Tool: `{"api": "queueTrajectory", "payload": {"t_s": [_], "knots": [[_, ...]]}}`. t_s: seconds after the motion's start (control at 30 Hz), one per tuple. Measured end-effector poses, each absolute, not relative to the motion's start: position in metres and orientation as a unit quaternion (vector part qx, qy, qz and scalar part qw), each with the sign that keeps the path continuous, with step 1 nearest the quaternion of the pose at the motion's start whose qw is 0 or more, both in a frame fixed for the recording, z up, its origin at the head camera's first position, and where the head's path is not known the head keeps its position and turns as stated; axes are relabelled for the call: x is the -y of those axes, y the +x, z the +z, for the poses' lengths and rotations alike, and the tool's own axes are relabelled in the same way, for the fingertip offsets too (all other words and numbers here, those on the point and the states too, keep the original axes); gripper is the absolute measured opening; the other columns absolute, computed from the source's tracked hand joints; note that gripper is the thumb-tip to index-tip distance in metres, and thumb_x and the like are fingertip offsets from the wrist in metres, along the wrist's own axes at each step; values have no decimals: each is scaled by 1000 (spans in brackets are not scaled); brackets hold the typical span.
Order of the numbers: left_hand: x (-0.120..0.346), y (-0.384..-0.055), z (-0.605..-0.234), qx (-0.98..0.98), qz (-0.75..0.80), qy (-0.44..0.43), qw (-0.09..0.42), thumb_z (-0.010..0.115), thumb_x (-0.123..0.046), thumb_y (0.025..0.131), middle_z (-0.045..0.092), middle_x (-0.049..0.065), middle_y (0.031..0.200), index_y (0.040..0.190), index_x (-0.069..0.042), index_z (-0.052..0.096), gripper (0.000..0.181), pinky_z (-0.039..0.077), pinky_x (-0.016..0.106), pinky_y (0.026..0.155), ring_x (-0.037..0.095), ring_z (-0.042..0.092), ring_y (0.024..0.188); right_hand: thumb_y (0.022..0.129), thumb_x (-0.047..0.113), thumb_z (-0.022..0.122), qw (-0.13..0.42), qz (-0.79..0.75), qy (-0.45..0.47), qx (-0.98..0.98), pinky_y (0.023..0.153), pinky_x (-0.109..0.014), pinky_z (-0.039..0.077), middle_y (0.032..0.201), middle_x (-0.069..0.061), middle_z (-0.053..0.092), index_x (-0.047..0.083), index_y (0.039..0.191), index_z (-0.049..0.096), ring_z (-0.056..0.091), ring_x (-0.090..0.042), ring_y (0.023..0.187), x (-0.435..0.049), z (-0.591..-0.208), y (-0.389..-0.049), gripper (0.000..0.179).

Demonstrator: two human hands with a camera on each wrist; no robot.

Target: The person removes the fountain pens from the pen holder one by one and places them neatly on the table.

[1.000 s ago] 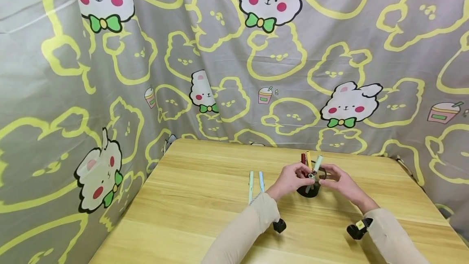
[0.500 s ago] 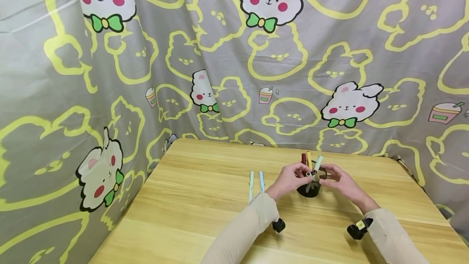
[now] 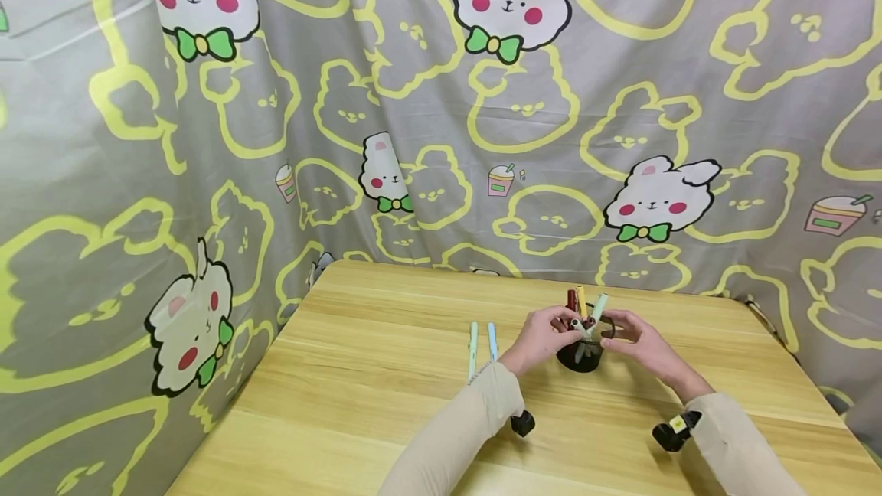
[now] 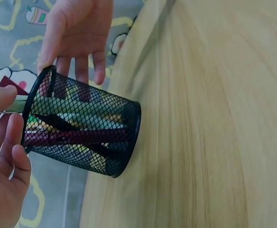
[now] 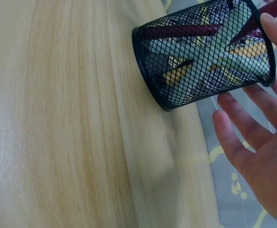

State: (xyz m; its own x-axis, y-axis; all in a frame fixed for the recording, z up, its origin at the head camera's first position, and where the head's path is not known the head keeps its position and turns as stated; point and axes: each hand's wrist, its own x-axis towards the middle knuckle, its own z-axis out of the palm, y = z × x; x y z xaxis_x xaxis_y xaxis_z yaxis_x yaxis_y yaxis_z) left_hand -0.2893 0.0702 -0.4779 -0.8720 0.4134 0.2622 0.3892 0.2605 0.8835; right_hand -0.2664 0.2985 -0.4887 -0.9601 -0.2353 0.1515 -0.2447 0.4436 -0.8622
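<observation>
Cup (image 3: 579, 360) with a crowded rim: where this could go sideways

So the black mesh thing stands upright on the wood-look surface (image 3: 358, 419), right of centre; left hand (image 3: 547, 341) has a pale green pen (image 4: 16, 105) pinched between thumb and fingers at the mouth; right hand (image 3: 644, 343) loosely brackets the rim from the other side, thumb against it, fingers along the mesh; so the hands are near each other with the cup between them.

Dark red pen (image 3: 571, 298), yellow pen (image 3: 581, 297) and mint pen (image 3: 600, 305) poke out the top; a light green pen (image 3: 472, 347) and a light blue pen (image 3: 492, 337) lie side by side on the surface, their near ends hidden by the left sleeve (image 3: 455, 427).

My worries: the pens inside cross at angles, so a sideways tug or shove on the pinched one could snag its neighbours and tip the lot; the right hand's hold looks light, so the cup might skid; a smooth barrel could slip out of that pinch; and a low sweep of the left sleeve could roll the loose pair.

Brands: none I can read; tiny dark marks (image 3: 479, 373) by the left cuff are too small; curtain (image 3: 427, 125) is all cartoon faces and drinks, no legible words.
</observation>
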Motion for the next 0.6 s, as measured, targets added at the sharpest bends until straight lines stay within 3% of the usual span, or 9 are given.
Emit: {"api": "queueTrajectory", "payload": {"t_s": [0.1, 0.37, 0.6], "knots": [[-68, -292, -478, -793, 555, 251, 1, 70, -20, 87, 61, -14, 83, 102, -19, 70, 15, 48, 19, 60, 1, 55, 74, 90, 15, 66, 5, 512, 145, 847, 81, -26, 48, 135, -30, 42, -3, 139, 37, 49, -45, 113, -298, -488, -266, 60], [-62, -293, -471, -788, 563, 249, 1, 67, -19, 90, 64, -15, 86, 105, -19, 70, 16, 47, 20, 71, 0, 56, 81, 89, 15, 67, -1, 524, 151, 839, 81, -25, 48, 134, -31, 43, -4, 138, 37, 54, -31, 108, -299, -490, -267, 60], [-58, -297, -465, -780, 579, 237, 0, 68, -19, 89, 66, -12, 92, 110, -17, 69, 21, 47, 21, 73, -1, 57, 84, 89, 15, 67, -6, 528, 149, 836, 81, -24, 48, 134, -32, 42, -5, 138, 37, 52, -37, 110, -299, -490, -267, 60]]}}
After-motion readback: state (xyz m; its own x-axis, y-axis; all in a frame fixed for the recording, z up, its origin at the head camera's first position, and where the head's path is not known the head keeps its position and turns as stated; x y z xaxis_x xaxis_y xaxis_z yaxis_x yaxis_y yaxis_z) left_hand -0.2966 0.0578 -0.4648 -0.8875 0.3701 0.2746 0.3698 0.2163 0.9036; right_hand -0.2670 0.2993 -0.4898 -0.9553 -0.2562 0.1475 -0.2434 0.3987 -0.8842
